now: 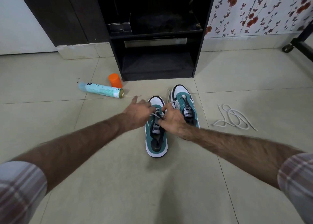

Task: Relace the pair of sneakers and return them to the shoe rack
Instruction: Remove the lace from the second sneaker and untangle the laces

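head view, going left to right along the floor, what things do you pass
spray can lying on its side → orange cap standing by the rack → left sneaker with both hands at its lace → right sneaker → loose white lace coiled on the tiles

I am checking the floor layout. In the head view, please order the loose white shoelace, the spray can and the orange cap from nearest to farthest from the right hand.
1. Loose white shoelace, on its right.
2. Spray can and orange cap, far left: too close to call.
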